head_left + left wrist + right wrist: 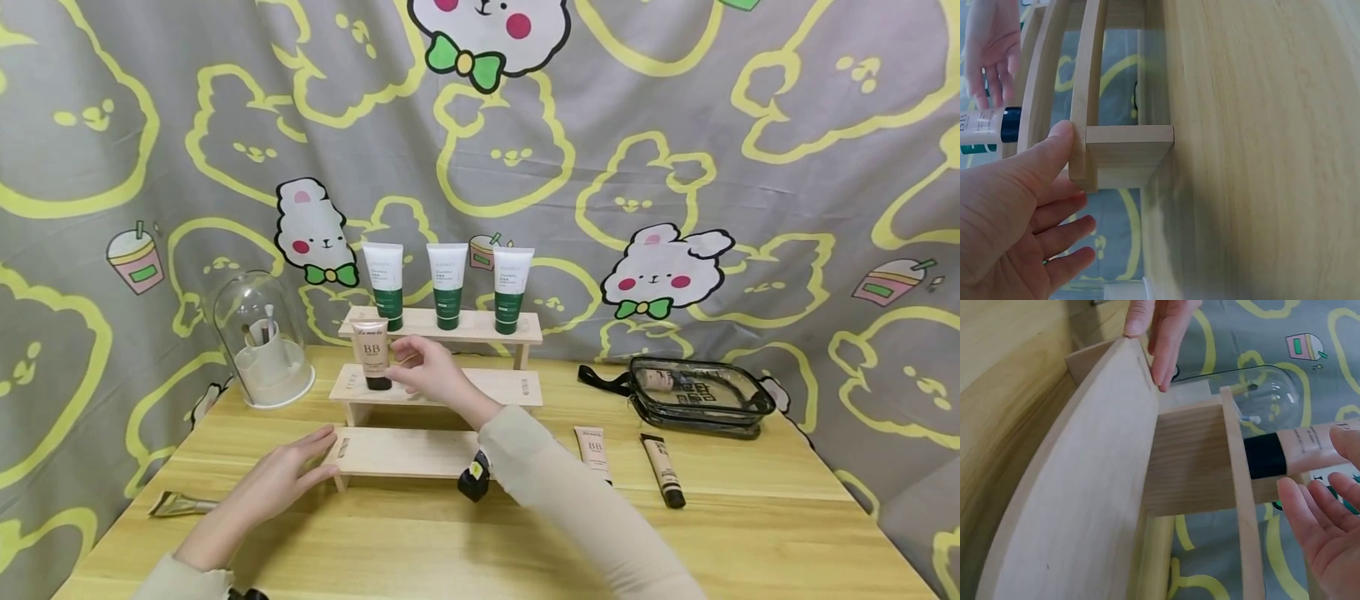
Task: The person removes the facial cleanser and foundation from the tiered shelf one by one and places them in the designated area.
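A three-step wooden display stand (412, 452) stands on the table. My left hand (277, 479) holds the left end of its lowest step, thumb on the board's edge in the left wrist view. On the middle step, at the left, a beige BB cream tube (372, 350) stands upright on its black cap. Beside it is my right hand (435, 375), fingers loose and spread. In the right wrist view the thumb is close to the tube (1313, 449); whether it touches, I cannot tell. Three white-and-green tubes (447, 287) stand on the top step.
To the right lie a pink BB tube (593, 450), partly behind the right sleeve, and a beige tube (662, 468) with a black cap. A clear black-edged pouch (697, 396) sits behind them. At left are a glass dome (258, 333) over brushes and a gold tube (180, 504).
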`<control>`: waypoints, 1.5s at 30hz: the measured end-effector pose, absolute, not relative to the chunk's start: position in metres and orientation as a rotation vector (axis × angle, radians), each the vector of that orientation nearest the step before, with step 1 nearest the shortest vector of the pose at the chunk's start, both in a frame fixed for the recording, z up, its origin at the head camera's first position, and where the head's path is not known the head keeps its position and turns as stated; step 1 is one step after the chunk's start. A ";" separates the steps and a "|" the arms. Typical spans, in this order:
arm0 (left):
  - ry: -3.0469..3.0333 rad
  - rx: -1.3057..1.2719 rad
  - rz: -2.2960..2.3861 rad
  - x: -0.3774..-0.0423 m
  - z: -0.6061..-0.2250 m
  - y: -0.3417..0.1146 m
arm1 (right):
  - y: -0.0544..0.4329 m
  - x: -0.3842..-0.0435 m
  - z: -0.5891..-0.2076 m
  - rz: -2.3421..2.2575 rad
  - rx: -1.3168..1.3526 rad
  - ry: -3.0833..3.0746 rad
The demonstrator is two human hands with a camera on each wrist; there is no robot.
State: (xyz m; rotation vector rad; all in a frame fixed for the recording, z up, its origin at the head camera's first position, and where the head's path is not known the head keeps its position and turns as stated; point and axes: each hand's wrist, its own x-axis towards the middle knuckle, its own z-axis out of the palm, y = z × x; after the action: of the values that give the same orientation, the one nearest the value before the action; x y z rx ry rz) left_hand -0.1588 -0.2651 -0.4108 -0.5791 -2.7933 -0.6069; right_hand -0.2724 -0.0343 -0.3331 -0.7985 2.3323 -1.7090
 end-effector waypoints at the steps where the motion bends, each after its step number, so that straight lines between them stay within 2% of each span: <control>1: -2.795 -0.579 -0.606 -0.159 -0.411 -0.265 | -0.037 -0.272 -0.334 -1.710 -0.797 2.344; 16: -2.800 -0.578 -0.593 -0.159 -0.412 -0.266 | -0.056 -0.274 -0.339 -1.749 -0.701 2.429; 24: -2.801 -0.587 -0.597 -0.160 -0.410 -0.265 | -0.053 -0.271 -0.340 -1.762 -0.736 2.451; 33: -2.812 -0.582 -0.617 -0.159 -0.407 -0.264 | -0.032 -0.264 -0.334 -1.770 -0.806 2.445; 45: -2.808 -0.592 -0.630 -0.159 -0.406 -0.264 | 0.022 -0.249 -0.340 -1.805 -0.816 2.420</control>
State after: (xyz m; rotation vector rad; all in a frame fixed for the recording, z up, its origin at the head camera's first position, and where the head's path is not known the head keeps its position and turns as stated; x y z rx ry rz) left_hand -0.1586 -0.2641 -0.4057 -0.5925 -2.8082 -0.6299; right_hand -0.2495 0.0221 -0.3398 -0.8156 2.4197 -1.8051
